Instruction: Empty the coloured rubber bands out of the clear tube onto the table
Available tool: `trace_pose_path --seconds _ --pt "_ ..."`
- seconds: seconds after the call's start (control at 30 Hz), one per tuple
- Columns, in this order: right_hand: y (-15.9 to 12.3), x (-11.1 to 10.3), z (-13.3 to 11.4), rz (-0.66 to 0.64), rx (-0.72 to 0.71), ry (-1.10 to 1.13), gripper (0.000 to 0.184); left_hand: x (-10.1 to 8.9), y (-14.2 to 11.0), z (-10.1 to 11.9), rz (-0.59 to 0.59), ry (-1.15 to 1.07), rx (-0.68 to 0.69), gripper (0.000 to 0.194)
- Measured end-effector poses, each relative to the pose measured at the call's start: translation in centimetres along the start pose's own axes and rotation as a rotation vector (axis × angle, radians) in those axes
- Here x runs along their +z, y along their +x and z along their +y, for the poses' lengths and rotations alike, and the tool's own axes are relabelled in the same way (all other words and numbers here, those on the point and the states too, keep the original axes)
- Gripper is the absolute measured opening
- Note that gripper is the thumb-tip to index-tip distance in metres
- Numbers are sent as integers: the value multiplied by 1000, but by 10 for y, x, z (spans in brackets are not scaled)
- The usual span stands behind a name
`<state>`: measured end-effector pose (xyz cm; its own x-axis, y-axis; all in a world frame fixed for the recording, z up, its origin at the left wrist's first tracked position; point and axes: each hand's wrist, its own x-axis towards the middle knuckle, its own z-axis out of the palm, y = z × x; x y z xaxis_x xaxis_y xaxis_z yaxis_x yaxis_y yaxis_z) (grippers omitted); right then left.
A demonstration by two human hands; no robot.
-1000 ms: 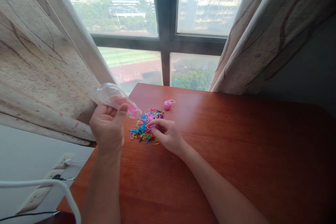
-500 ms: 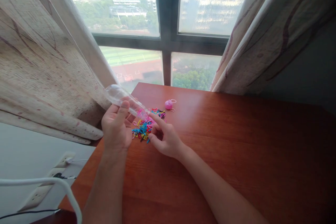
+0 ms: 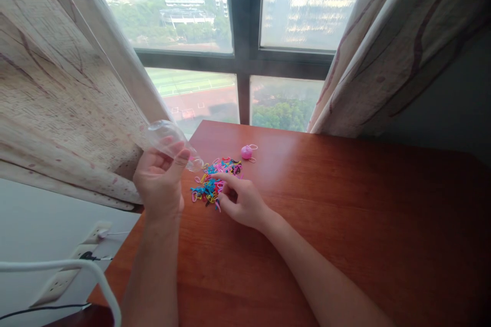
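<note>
My left hand (image 3: 161,179) is closed around a clear plastic bottle (image 3: 163,135). The bottle is tilted, its mouth pointing down and to the right above the edge of a pile of small rubber bands (image 3: 209,189). These bands are pink, blue, yellow, red and black, and lie on the table. Over the pile's right side, my right hand (image 3: 243,202) has its index finger stretched out and its thumb apart, the other fingers curled. The fingertip is at the bands; whether it touches them I cannot tell. No band is visibly held there.
Behind the pile sits a round pink piece (image 3: 246,152) with pale loops beside it. The brown wooden table (image 3: 326,204) reaches to the window. Curtains (image 3: 69,87) hang on both sides. Power sockets (image 3: 82,253) and a white cable (image 3: 92,268) are at the lower left.
The bottle has moved left, away from my right hand. Pink bands seen in its neck have come out, and more pink shows on the pile. My right index finger has dropped slightly.
</note>
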<state>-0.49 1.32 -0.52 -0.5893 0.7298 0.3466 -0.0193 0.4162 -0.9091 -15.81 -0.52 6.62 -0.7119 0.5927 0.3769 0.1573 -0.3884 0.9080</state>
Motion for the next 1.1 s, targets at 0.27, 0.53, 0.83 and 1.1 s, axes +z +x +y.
trace_pose_path --seconds 0.27,0.53,0.83,1.1 --pt "2 -4 1 67 -7 -25 39 2 1 -2 -51 30 32 42" --pt "8 -14 0 225 36 -30 32 0 1 0 -16 -105 -69 30" --pt "16 -48 15 527 151 -146 24 -7 10 -1 4 -381 -335 29" --pt "16 -54 26 591 144 -295 26 -14 17 0 120 -565 -450 19"
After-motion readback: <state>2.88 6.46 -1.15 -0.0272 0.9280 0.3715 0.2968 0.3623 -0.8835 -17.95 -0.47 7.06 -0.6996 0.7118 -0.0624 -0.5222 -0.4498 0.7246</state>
